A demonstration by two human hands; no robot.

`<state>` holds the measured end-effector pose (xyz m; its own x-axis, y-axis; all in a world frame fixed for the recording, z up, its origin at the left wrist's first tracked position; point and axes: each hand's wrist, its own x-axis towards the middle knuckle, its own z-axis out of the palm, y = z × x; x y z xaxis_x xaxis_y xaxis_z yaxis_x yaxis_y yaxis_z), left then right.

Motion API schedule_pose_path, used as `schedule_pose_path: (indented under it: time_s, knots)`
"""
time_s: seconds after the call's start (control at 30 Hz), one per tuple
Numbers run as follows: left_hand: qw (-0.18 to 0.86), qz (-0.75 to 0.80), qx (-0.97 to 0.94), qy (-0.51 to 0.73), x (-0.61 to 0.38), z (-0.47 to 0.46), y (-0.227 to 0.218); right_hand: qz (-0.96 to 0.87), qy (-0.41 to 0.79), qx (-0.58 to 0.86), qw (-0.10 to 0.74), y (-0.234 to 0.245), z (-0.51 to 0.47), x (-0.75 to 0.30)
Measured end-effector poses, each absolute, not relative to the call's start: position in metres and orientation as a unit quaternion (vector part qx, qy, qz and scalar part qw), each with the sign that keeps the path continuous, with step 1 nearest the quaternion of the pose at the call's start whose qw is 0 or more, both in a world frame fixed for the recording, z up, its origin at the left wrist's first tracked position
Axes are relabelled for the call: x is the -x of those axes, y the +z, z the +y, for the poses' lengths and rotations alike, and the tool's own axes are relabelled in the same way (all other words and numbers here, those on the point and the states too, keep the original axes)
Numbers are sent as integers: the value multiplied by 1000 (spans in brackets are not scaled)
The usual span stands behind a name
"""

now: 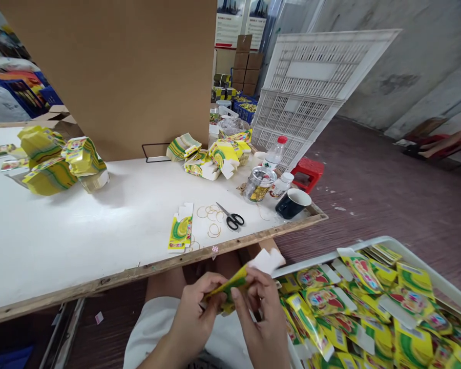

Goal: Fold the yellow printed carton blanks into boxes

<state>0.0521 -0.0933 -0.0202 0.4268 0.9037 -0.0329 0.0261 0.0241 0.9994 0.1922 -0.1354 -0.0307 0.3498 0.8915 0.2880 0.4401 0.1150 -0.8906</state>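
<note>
Yellow box (234, 283) is above the lap, near the counter (130, 220), the grip of left hand (200, 302) and right hand (259, 302) each pinching it, probably to steady both ends. Flat boxes (411, 346) fill a tray (315, 261) beside the right hand, seemingly for easy reach.

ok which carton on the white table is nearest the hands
The flat carton left of the scissors; the other cartons on the table sit farther back, mostly stacked or heaped.
</note>
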Motion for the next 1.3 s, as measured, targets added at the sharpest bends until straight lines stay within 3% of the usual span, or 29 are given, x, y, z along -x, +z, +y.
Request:
schedule_pose_path:
  time_s: [0.13,0.27,0.43,0.57,0.7,0.8,1.17,1.3]
  knots:
    - [763,284,-488,313,-52,-91,-17,-473,263,604,585,-38,-143,-188]
    - [813,260,-415,315,-60,-94,-25,-477,298,583,587,-41,-148,-184]
    - [791,328,-348,381,-64,-91,-39,-459,208,656,562,-40,-145,-192]
    - [745,350,-408,395,-60,-87,-42,-490,286,656,499,-42,-143,-198]
    - [680,381,-486,395,-56,-89,-42,-426,286,664,544,-43,-143,-195]
    - [688,360,-504,378,-52,-92,-42,-394,305,647,577,-42,-143,-193]
    - [740,283,-517,323,-42,-92,-38,-366,389,601,594,-44,-143,-198]
    - [727,276,-557,291,-35,-86,-32,-428,392,596,555,-46,-147,-205]
